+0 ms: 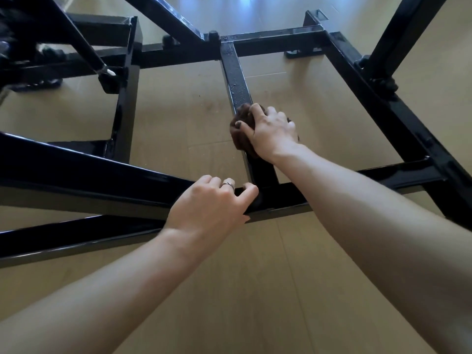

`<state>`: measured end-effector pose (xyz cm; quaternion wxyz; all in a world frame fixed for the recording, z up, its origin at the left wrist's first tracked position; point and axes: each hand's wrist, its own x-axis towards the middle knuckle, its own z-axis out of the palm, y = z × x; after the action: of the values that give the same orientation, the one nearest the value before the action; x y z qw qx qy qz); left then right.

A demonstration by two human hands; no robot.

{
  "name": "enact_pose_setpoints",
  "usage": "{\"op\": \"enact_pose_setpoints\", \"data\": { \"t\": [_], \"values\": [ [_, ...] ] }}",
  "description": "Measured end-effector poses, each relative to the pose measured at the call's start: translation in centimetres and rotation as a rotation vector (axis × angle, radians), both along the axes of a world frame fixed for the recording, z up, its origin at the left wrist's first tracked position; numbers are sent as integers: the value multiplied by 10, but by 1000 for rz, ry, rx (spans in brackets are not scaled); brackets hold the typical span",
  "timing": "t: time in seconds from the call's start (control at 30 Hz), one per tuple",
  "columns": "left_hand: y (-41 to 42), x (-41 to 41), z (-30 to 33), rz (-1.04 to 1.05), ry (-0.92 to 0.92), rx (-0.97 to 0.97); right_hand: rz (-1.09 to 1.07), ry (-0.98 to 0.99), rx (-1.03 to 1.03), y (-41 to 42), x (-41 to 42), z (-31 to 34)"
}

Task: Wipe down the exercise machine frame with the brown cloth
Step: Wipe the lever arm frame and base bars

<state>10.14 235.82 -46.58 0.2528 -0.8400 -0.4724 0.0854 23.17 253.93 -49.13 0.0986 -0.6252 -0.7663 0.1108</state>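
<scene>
A: Where is the brown cloth (244, 129)?

B: Bunched up on the centre bar (236, 75) of the black exercise machine frame (357, 62), about halfway along it. The right hand (270, 130) lies over it, fingers curled round the wad and thumb hooked on its near-left side, pressing it onto the bar.

A: And the left hand (212, 200)?

B: It rests on the near crossbar (286, 198), just left of where the centre bar joins it. The fingers curl over the top edge of the tube; a ring (228, 184) shows on one finger. Whether the fingertips wrap fully round the tube is hidden behind it.

A: What does the bar look like beyond the cloth?

B: The stretch of centre bar on the far side of the cloth is speckled with droplets or specks, up to the far crossbar (275, 38). The short stretch between the cloth and the near crossbar looks plain glossy black.

A: What is underneath?

B: A light wooden floor (184, 118), visible through the open rectangles of the frame. A slanted black strut (84, 169) crosses at the left, meeting the near crossbar beside the left hand.
</scene>
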Motion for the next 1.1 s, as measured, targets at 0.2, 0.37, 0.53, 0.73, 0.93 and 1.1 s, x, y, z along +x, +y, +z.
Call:
{"op": "enact_pose_setpoints", "data": {
  "t": [0.2,0.37,0.53,0.73,0.93,1.1],
  "values": [
    [1,0,-3,7,22,42,-58,-10,-24,47,-24,2],
    [1,2,0,31,31,-7,23,-41,82,18,-16,2],
    [2,4,2,32,20,-32,144,-11,140,-59,16,-3],
    [2,1,1,17,62,18,128,-20,177,-76,27,-8],
    [3,1,-1,24,15,68,65,-13,166,-1,-8,-7],
    [3,2,-4,20,-32,82,29,-8,126,70,-37,-1]
  ]
}}
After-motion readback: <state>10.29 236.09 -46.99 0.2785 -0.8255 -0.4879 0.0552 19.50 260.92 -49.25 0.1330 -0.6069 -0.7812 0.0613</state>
